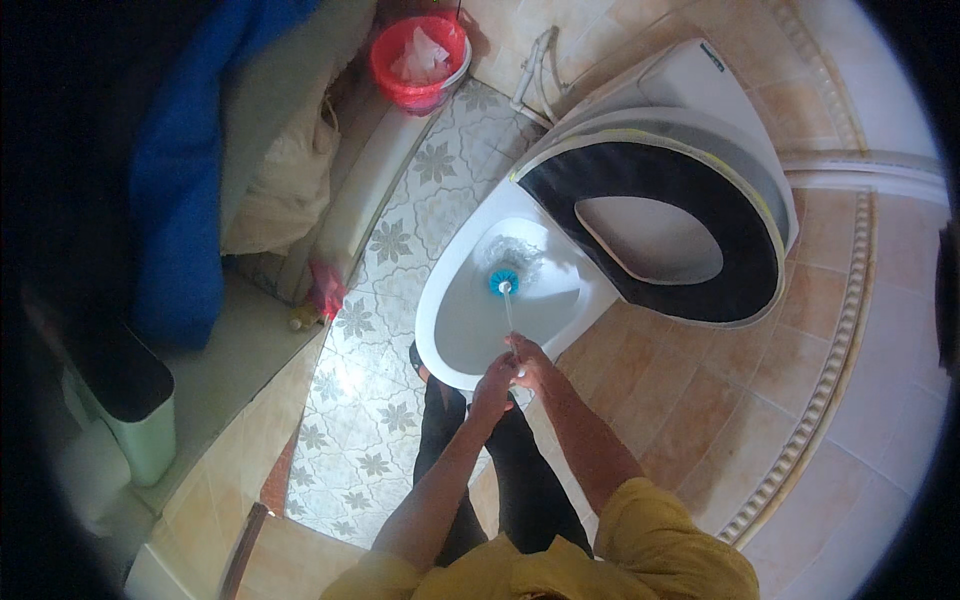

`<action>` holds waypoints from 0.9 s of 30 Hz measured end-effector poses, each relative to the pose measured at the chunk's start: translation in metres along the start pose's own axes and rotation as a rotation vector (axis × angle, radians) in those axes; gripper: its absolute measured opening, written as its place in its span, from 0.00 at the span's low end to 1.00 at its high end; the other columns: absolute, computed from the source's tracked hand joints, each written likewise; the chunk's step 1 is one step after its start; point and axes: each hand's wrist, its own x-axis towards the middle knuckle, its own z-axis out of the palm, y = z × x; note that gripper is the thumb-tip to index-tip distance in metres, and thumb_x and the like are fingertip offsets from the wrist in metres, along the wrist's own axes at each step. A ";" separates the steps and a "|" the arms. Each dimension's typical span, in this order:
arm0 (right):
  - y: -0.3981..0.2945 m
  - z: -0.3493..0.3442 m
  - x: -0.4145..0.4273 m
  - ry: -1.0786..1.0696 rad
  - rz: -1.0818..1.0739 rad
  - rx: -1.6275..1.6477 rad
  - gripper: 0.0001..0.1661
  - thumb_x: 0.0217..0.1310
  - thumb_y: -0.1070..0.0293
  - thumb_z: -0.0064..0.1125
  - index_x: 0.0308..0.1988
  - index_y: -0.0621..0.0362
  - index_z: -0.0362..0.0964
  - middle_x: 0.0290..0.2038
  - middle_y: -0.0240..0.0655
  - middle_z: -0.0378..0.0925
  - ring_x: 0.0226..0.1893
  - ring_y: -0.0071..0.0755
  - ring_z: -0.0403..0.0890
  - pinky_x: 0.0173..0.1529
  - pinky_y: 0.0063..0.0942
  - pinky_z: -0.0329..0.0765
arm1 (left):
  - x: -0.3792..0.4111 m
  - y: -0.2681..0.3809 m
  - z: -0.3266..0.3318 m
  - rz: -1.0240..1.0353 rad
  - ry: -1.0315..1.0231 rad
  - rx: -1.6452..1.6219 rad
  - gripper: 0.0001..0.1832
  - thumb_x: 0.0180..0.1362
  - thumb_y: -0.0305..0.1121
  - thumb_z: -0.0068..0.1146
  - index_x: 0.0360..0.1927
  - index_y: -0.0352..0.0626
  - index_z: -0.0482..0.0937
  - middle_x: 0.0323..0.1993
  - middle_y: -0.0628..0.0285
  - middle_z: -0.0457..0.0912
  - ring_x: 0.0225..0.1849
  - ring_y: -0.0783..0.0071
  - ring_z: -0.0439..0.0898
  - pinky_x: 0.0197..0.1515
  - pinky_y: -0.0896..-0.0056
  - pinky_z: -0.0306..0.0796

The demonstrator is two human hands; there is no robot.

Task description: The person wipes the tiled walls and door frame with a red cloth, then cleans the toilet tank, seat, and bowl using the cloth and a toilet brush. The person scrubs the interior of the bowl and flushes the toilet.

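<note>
A toilet brush [505, 283] with a blue head and a pale, thin handle stands inside the white toilet bowl [448, 330], its bristles by the water at the rear of the bowl. Both my hands close around the upper end of the handle, above the bowl's front rim. My left hand [496, 382] is nearer to my body, and my right hand [531, 361] sits just beside it, touching it. The toilet seat [739, 202] with a black cover is raised and leans back against the lid.
A red-lined waste bin [405, 94] stands by the far wall, near water pipes [531, 79]. Left of the patterned floor [390, 277] runs a raised ledge [375, 172] with a cloth bag [289, 187]. A pale green narrow bin [150, 431] is at lower left; a tiled wall [690, 405] borders the right.
</note>
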 end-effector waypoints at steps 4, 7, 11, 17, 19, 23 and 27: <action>0.009 0.026 -0.065 -0.049 0.298 0.394 0.19 0.63 0.59 0.45 0.49 0.59 0.64 0.42 0.40 0.70 0.46 0.33 0.69 0.55 0.37 0.66 | -0.031 -0.022 0.035 0.042 0.158 -0.281 0.32 0.62 0.45 0.48 0.67 0.54 0.52 0.57 0.57 0.65 0.57 0.64 0.69 0.50 0.63 0.70; 0.047 0.034 -0.063 -0.155 0.326 0.246 0.27 0.64 0.49 0.41 0.54 0.56 0.63 0.43 0.35 0.68 0.43 0.35 0.69 0.55 0.37 0.64 | -0.030 -0.080 0.035 0.273 0.344 -0.071 0.30 0.63 0.40 0.46 0.66 0.45 0.53 0.56 0.54 0.66 0.56 0.65 0.69 0.55 0.67 0.66; -0.003 0.017 -0.010 -0.033 0.116 0.159 0.36 0.52 0.49 0.54 0.54 0.61 0.62 0.49 0.45 0.66 0.53 0.49 0.65 0.60 0.42 0.60 | 0.032 -0.024 0.020 0.418 0.279 0.223 0.17 0.66 0.38 0.35 0.53 0.39 0.64 0.39 0.59 0.72 0.39 0.71 0.73 0.38 0.72 0.70; 0.002 0.013 0.009 0.175 -0.684 -1.344 0.38 0.49 0.60 0.57 0.56 0.70 0.56 0.55 0.54 0.63 0.57 0.61 0.62 0.63 0.46 0.59 | 0.018 -0.004 0.024 0.422 0.331 0.071 0.22 0.64 0.40 0.43 0.59 0.46 0.60 0.51 0.58 0.69 0.50 0.66 0.73 0.48 0.63 0.72; 0.045 0.034 -0.013 0.055 -0.667 -1.193 0.34 0.52 0.65 0.52 0.57 0.69 0.55 0.53 0.59 0.62 0.57 0.65 0.61 0.62 0.50 0.59 | -0.022 -0.039 0.029 0.527 0.433 -0.101 0.20 0.63 0.42 0.43 0.56 0.47 0.62 0.50 0.59 0.70 0.49 0.67 0.73 0.47 0.65 0.72; 0.105 0.048 -0.057 -0.033 -0.609 -0.805 0.21 0.58 0.63 0.47 0.48 0.63 0.63 0.44 0.55 0.66 0.39 0.56 0.73 0.43 0.47 0.70 | -0.081 -0.080 0.037 0.043 0.380 -0.729 0.17 0.63 0.42 0.41 0.52 0.46 0.65 0.47 0.61 0.71 0.47 0.69 0.73 0.48 0.69 0.71; 0.108 0.014 -0.012 -0.021 -0.322 -0.863 0.23 0.58 0.55 0.48 0.48 0.60 0.66 0.41 0.46 0.70 0.48 0.49 0.68 0.51 0.41 0.66 | -0.031 -0.085 0.040 0.174 0.395 -0.555 0.17 0.65 0.43 0.37 0.49 0.43 0.69 0.42 0.62 0.74 0.44 0.70 0.74 0.47 0.69 0.70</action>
